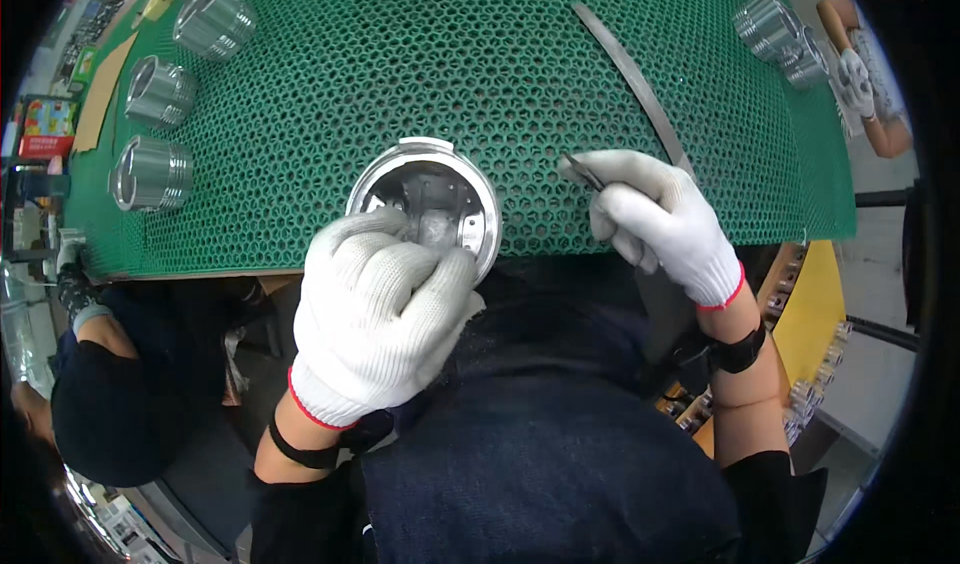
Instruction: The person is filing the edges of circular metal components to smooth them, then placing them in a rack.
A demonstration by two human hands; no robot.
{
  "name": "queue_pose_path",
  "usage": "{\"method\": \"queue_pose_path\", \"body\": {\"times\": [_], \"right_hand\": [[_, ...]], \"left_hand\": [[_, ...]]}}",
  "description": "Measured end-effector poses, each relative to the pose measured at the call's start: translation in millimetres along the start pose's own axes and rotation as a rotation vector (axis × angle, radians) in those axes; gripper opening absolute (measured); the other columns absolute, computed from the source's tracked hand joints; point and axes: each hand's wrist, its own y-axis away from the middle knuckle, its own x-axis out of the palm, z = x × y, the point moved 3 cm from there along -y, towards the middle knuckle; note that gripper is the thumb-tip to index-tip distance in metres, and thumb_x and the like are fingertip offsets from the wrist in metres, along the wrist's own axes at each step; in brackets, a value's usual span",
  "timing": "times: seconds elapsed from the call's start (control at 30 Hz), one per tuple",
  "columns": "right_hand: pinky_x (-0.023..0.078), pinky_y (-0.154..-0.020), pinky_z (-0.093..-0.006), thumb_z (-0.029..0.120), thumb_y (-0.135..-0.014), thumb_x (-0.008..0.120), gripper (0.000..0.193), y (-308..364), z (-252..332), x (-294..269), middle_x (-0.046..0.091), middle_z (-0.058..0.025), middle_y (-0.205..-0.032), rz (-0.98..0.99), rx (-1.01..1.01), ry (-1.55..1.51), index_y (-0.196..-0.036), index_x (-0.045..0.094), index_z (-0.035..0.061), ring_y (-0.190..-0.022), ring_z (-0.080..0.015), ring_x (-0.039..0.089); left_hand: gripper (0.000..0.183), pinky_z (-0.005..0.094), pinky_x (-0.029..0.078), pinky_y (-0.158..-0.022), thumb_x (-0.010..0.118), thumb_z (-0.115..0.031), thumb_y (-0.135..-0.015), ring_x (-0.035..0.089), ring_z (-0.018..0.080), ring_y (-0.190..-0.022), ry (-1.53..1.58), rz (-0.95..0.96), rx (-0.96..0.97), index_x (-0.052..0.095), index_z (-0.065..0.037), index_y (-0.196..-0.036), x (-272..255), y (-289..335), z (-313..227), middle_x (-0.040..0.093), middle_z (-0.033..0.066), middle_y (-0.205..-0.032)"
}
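Note:
An engine piston, silvery and round, sits at the near edge of the green mat with its hollow inside turned up toward me. My left hand, in a white knit glove, grips its near rim, fingers curled over the edge and partly into the hollow. To the right of the piston and apart from it, my gloved right hand pinches a thin dark pointed tool. The tool's tip points up and left; its rear part is hidden in the glove.
A long flat grey metal strip lies on the green honeycomb mat beyond my right hand. Several pistons stand at the left, and more pistons at the far right. Co-workers' gloved hands show at right; another person sits left.

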Motion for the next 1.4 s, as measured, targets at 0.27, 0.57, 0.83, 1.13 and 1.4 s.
{"method": "queue_pose_path", "body": {"times": [0.27,0.57,0.83,1.13,1.4], "right_hand": [[0.041,-0.046,-0.0158,0.016,-0.094,0.052,0.04,9.5,-10.0,1.2,0.063,-0.0016,-0.078,-0.02,-0.041,-0.044,-0.132,0.057,0.0023,-0.054,-0.002,0.05],[0.041,-0.046,-0.0154,0.018,-0.097,0.051,0.039,1.5,-14.3,3.8,0.064,-0.0032,-0.08,0.008,-0.144,-0.075,-0.132,0.056,0.0011,-0.054,-0.0019,0.051],[0.04,-0.046,-0.0157,0.022,-0.097,0.052,0.04,8.6,-23.3,-5.3,0.064,-0.0035,-0.081,-0.035,-0.225,-0.132,-0.132,0.056,0.0009,-0.054,-0.0025,0.051],[0.04,-0.045,-0.0166,0.021,-0.097,0.052,0.04,11.7,-20.5,1.9,0.062,-0.003,-0.081,-0.046,-0.233,-0.121,-0.132,0.056,0.001,-0.055,-0.0031,0.051],[0.035,-0.039,-0.0179,0.031,-0.095,0.061,0.051,36.7,-5.8,-6.7,0.062,-0.0063,-0.079,-0.196,-0.503,-0.223,-0.132,0.052,-0.0039,-0.047,-0.0031,0.045]], "left_hand": [[0.043,0.0433,0.049,-0.079,0.079,-0.006,-0.062,0.059,0.027,-0.084,0.11,-0.117,-0.024,0.068,-0.009,-0.103,8.1,-27.3,-4.2,0.055,0.0058,-0.088],[0.029,0.0294,0.043,-0.052,0.057,-0.032,-0.094,0.047,0.0116,-0.055,0.407,0.117,-0.225,0.061,-0.01,-0.075,-96.6,-28.6,-30.0,0.058,0.0024,-0.079],[0.027,0.0319,0.047,-0.053,0.051,-0.026,-0.099,0.052,0.0163,-0.063,0.796,0.343,-0.071,0.062,-0.005,-0.087,-118.3,-3.4,-11.4,0.06,0.0073,-0.084],[0.023,0.0376,0.054,-0.067,0.05,-0.02,-0.1,0.062,0.0241,-0.081,1.395,0.89,0.233,0.064,-0.002,-0.097,-141.7,6.2,-1.2,0.065,0.0119,-0.093],[0.022,0.0439,0.058,-0.077,0.049,-0.013,-0.099,0.068,0.0296,-0.089,1.512,0.972,0.257,0.065,0.001,-0.104,-153.2,18.7,-6.6,0.067,0.0168,-0.099]]}}
